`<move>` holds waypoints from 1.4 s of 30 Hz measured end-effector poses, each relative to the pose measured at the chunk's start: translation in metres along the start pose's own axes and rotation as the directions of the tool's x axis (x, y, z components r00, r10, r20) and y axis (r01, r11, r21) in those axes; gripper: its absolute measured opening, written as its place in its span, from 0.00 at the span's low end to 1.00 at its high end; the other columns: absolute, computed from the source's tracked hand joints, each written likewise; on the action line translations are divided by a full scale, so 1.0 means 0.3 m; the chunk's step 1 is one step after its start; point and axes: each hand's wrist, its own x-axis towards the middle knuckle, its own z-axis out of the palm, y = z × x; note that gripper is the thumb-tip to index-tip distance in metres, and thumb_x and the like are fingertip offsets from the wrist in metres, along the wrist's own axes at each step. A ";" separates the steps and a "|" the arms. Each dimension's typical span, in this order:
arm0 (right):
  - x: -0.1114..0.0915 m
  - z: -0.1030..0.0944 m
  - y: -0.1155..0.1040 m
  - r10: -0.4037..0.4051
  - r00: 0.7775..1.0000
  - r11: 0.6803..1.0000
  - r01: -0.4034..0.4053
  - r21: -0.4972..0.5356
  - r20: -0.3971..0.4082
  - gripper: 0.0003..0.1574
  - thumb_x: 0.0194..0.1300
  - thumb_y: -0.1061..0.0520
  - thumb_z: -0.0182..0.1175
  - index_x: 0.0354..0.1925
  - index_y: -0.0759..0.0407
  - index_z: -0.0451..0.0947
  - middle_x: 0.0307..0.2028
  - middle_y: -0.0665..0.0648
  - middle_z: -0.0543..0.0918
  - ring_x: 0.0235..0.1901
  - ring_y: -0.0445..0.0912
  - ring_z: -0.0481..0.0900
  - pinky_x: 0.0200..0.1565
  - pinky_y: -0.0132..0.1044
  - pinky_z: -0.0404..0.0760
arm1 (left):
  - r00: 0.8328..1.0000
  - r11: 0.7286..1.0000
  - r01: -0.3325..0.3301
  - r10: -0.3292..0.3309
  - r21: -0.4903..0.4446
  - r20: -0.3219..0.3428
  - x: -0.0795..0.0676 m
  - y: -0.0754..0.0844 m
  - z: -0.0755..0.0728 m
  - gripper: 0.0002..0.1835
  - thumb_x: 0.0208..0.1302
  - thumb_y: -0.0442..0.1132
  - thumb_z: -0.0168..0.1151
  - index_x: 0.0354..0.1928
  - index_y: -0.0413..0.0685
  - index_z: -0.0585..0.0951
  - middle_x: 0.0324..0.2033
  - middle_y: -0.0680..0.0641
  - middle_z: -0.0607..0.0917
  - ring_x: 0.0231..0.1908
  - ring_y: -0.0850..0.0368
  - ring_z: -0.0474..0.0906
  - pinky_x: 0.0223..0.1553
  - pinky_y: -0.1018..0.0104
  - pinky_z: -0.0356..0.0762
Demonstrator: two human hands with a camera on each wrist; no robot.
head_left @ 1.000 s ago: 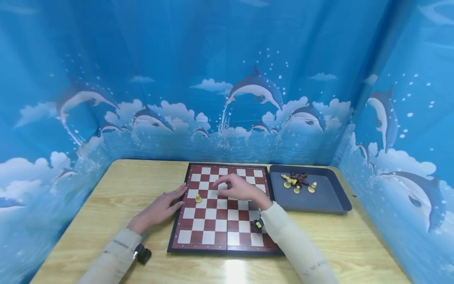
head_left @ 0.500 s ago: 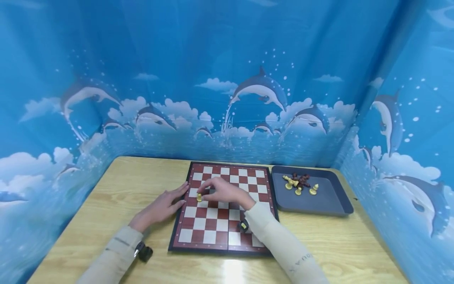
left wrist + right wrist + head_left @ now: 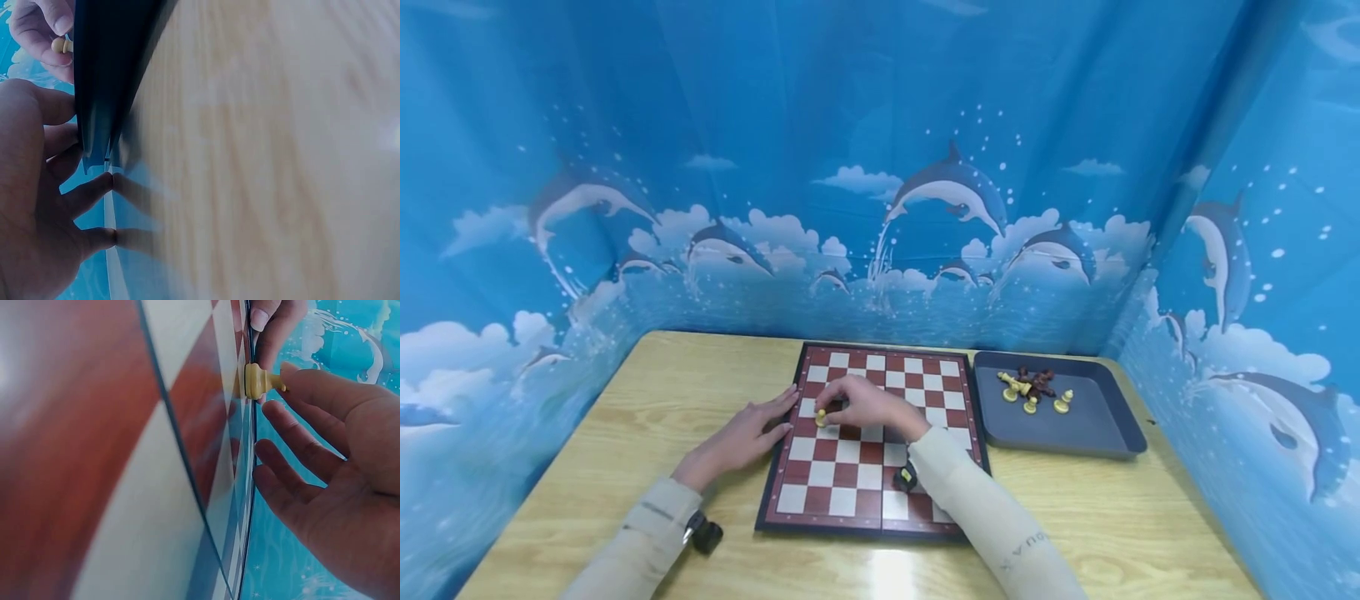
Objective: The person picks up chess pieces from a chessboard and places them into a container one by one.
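My right hand [image 3: 868, 405] reaches over the left half of the chessboard [image 3: 847, 510], which lies flat on the table. Its thumb and index finger pinch a yellow pawn [image 3: 255, 382] at the head, and the pawn's base sits at the board surface in the right wrist view. In the left wrist view the pawn's round head [image 3: 59, 45] shows between those fingers. My left hand [image 3: 737, 439] rests at the board's left edge, fingers extended. Seen from the left wrist, its thumb and some fingers touch the dark side of the board, while others reach down to the tabletop.
A dark grey tray [image 3: 1060, 440] stands right of the board with several yellow and dark red chess pieces [image 3: 1039, 383] in its far part. The wooden table [image 3: 700, 367] is backed by a blue curtain [image 3: 820, 167] with dolphins.
My right hand has moved left across the board to the yellow pawn, and its thumb and index finger have come together on it. The left hand stays at the board's edge.
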 end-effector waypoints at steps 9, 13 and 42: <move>0.005 -0.001 -0.014 -0.007 1.000 1.000 0.008 -0.014 0.019 0.10 0.59 0.58 0.64 0.41 0.55 0.83 0.39 0.45 0.83 0.41 0.36 0.78 0.48 0.29 0.76 | 1.000 1.000 -0.007 0.007 -0.006 -0.004 0.000 -0.004 0.005 0.29 0.71 0.49 0.47 0.70 0.50 0.58 0.71 0.47 0.55 0.66 0.42 0.57 0.63 0.32 0.47; 0.011 0.001 -0.013 -0.009 0.999 1.000 0.008 0.001 0.037 0.09 0.59 0.57 0.64 0.40 0.55 0.83 0.39 0.45 0.83 0.40 0.34 0.78 0.47 0.29 0.77 | 1.000 1.000 -0.001 0.001 -0.010 -0.001 -0.003 -0.003 0.004 0.29 0.71 0.49 0.47 0.70 0.51 0.58 0.71 0.48 0.55 0.66 0.43 0.57 0.63 0.32 0.47; -0.089 -0.040 -0.033 -0.055 0.977 0.981 0.091 0.171 -0.208 0.13 0.58 0.48 0.65 0.40 0.52 0.83 0.46 0.50 0.83 0.48 0.36 0.76 0.55 0.52 0.74 | 0.999 1.000 -0.024 0.024 0.002 -0.030 -0.008 0.002 0.008 0.29 0.70 0.48 0.49 0.70 0.49 0.59 0.70 0.47 0.55 0.66 0.41 0.58 0.62 0.31 0.47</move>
